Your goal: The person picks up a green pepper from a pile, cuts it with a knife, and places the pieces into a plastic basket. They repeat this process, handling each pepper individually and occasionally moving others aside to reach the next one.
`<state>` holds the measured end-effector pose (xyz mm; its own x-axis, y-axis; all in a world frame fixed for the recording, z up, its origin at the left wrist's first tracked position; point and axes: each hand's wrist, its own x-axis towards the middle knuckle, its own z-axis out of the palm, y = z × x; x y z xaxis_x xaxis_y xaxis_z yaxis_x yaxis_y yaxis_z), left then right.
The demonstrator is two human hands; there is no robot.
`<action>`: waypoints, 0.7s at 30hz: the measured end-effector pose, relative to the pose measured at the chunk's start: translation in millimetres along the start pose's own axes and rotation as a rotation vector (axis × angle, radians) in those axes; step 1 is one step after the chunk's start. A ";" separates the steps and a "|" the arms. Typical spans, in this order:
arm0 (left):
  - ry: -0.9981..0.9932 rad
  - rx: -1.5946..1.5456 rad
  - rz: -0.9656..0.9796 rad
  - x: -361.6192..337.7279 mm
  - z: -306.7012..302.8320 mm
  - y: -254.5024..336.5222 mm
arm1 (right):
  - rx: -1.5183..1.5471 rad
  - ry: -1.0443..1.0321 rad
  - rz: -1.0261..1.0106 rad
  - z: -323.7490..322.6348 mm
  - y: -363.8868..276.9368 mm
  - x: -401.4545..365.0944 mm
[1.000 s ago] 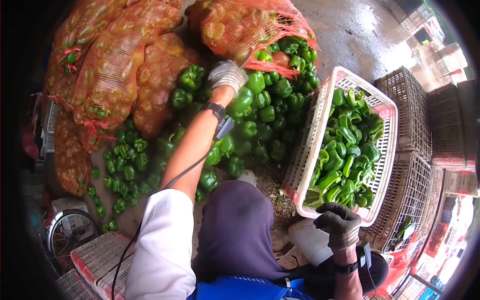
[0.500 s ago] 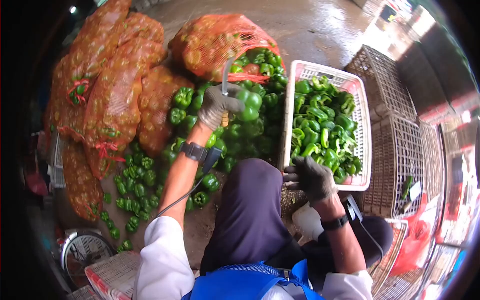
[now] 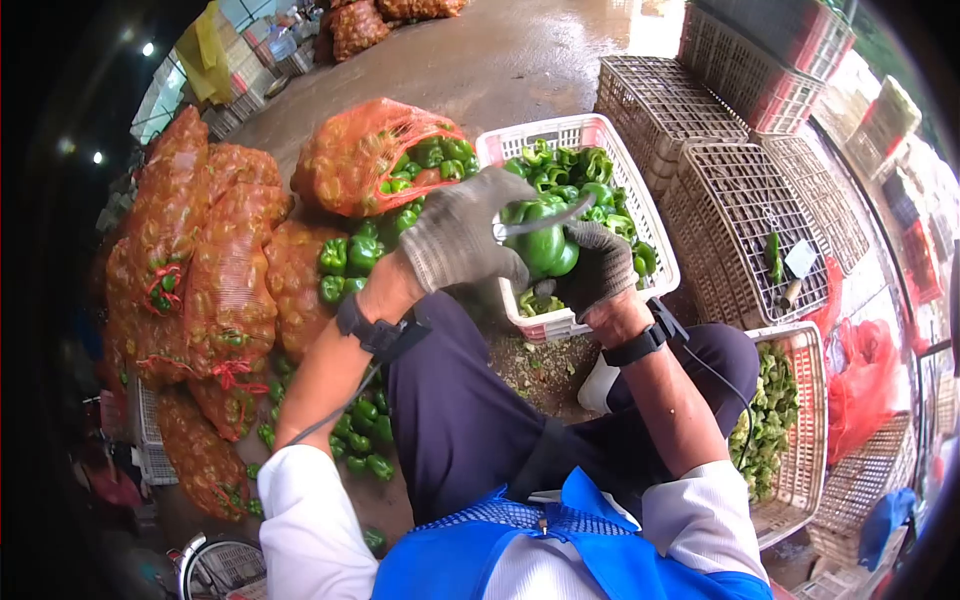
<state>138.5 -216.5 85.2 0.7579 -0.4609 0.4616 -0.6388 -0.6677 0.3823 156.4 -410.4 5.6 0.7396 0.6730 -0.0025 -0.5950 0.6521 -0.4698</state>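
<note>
My left hand (image 3: 465,230), in a grey glove, is closed around a knife whose curved blade (image 3: 560,220) lies across a green bell pepper (image 3: 548,252). My right hand (image 3: 597,265), gloved too, grips the pepper from the right; some of its fingers are hidden. Both hands are over the near side of a white plastic crate (image 3: 655,230) filled with cut green peppers (image 3: 593,165). Left of the hands, whole peppers (image 3: 348,255) lie on the floor before an opened orange mesh sack (image 3: 345,160).
Full mesh sacks (image 3: 235,270) stand at the left. Plastic crates (image 3: 740,220) are stacked at the right. Another crate (image 3: 815,450) near my right knee holds pale green trimmings (image 3: 772,420). A red net bag (image 3: 865,385) lies beyond it.
My left hand has moved right with the knife and pepper, bringing them to the right hand. My right hand, previously apart, now grips the pepper. The view has shifted too.
</note>
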 end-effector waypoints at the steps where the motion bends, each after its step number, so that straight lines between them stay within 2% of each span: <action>1: 0.044 0.030 0.015 -1.6 4.3 -1.9 | -0.029 0.018 -0.059 -3.7 -1.9 -1.7; 3: 0.075 -0.330 -0.380 -6.2 19.3 -1.8 | -0.002 0.019 -0.145 -2.9 -9.2 -6.0; 4: 0.088 -0.512 -0.581 -9.5 24.7 1.7 | -0.082 0.011 -0.202 -3.5 -11.4 -8.5; 5: 0.102 -0.663 -0.627 -12.1 31.4 7.4 | -0.165 0.002 -0.255 -4.8 -12.7 -9.7; 6: 0.131 -0.660 -0.601 -13.8 39.1 15.4 | -0.250 -0.008 -0.305 -4.9 -13.8 -10.3; 7: 0.159 -0.657 -0.577 -14.8 47.1 24.4 | -0.311 0.074 -0.271 -4.4 -13.8 -14.7; 10: 0.262 -0.676 -0.544 -28.0 62.7 26.8 | -0.577 0.143 -0.195 -2.1 -7.3 -21.4; 12: 0.342 -0.756 -0.500 -42.3 79.5 11.2 | -0.496 0.151 -0.084 2.1 -2.3 -24.2; 15: 0.349 -0.610 -0.557 -57.3 83.9 9.6 | -0.338 0.159 -0.032 -11.6 12.5 -12.8; 18: 0.332 -0.394 -0.572 -64.8 90.8 5.8 | -0.068 0.078 -0.022 -31.6 26.6 2.9; 19: 0.320 -0.323 -0.583 -65.1 94.9 4.7 | -0.060 0.067 -0.006 -34.7 28.6 3.6; 21: 0.257 -0.116 -0.619 -64.9 99.0 3.2 | -0.202 0.190 -0.043 -43.5 29.9 1.5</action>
<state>100.4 -246.5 -22.7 0.9422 0.1493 0.3001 -0.1180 -0.6901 0.7140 153.4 -405.1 -46.9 0.8201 0.5560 -0.1354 -0.5010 0.5833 -0.6394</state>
